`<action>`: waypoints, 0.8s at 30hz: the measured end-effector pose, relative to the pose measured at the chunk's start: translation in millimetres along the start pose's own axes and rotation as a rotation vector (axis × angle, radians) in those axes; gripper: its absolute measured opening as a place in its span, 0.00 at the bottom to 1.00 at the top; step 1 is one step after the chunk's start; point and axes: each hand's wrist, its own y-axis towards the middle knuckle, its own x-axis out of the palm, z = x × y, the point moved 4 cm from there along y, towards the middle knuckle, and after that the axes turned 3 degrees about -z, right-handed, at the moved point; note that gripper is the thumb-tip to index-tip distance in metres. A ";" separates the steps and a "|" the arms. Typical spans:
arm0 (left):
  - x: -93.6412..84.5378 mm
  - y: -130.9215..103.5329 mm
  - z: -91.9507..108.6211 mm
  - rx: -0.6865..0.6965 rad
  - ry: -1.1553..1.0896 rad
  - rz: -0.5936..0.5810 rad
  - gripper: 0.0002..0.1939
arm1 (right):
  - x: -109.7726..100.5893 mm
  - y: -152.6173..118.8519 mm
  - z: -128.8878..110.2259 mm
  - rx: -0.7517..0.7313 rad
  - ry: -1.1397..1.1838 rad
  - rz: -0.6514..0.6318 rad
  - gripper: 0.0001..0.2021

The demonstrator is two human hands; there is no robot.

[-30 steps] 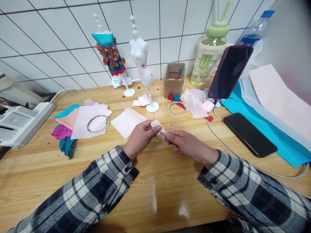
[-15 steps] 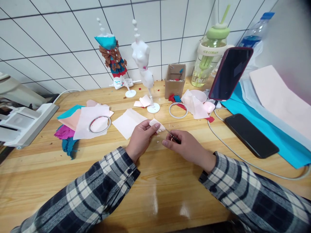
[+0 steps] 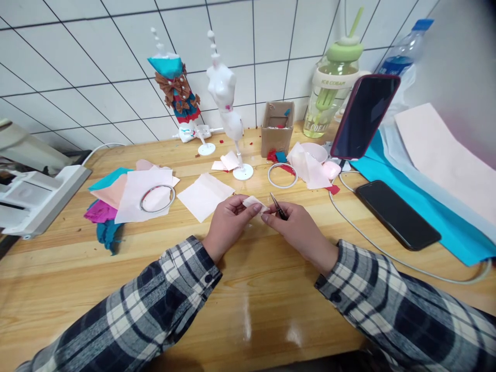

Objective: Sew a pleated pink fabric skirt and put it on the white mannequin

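Pale scrap in left grip

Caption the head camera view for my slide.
Left hand holding a pale pink piece, right hand holding pointed scissors.

Long plaid sleeves in black, grey and cream end in cuffs, each with a dark button.

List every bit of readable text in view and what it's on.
"ICE COEAM" (as it reads; letters soft): pale band of the green-lidded cup.
"E COEA" (partial, ends not visible): lower on the same cup.
Blue bottle label: has markings, too blurred to read.
Propped phone, flat phone, pointed tool and held pink piece: nothing readable.
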 end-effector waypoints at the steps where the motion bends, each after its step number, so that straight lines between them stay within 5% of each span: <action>1: -0.3 0.1 -0.2 -0.002 -0.001 0.002 0.12 | 0.0 0.3 0.3 0.002 0.005 -0.004 0.12; 7: -7.4 4.8 -7.8 -0.026 -0.055 0.052 0.12 | -1.0 -2.2 -4.2 -0.023 0.012 -0.074 0.16; 10: -10.4 7.6 -10.4 -0.015 -0.237 0.087 0.11 | 4.5 -8.3 -7.2 -0.061 0.088 -0.163 0.23; 14: -10.3 8.8 -10.8 -0.065 -0.450 0.097 0.11 | 18.8 -18.4 -7.6 -0.082 0.187 -0.255 0.17; 24: -2.2 5.0 -8.0 -0.050 -0.369 0.020 0.09 | 35.5 -25.9 -2.7 0.063 0.322 -0.412 0.17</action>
